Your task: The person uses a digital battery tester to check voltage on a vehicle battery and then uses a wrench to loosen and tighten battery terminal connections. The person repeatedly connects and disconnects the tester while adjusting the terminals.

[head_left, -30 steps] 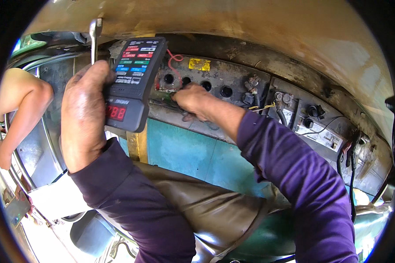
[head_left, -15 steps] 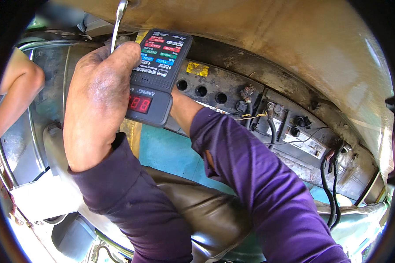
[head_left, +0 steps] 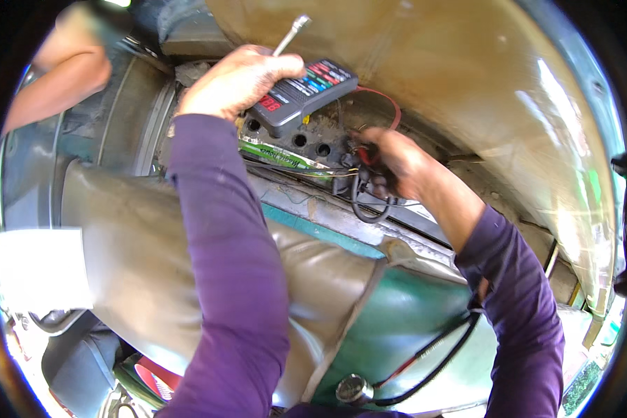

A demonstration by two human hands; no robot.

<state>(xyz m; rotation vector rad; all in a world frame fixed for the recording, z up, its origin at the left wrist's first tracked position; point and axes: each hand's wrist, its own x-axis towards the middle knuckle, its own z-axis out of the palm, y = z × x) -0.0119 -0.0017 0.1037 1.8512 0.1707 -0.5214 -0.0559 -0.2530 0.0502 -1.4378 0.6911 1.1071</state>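
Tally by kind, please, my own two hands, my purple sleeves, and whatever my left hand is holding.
Hands: 2, the left hand and the right hand
Purple sleeves: 2, the left sleeve and the right sleeve
Black meter: 1
Metal tool: 1
Total: 6

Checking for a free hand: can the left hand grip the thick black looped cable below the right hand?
Probably not: the left hand holds the black rectangular tester and a slim silver metal tool, and the right hand crowds the top of the cable.

Tilted black tester (head_left: 305, 95), red digits (head_left: 268, 103)
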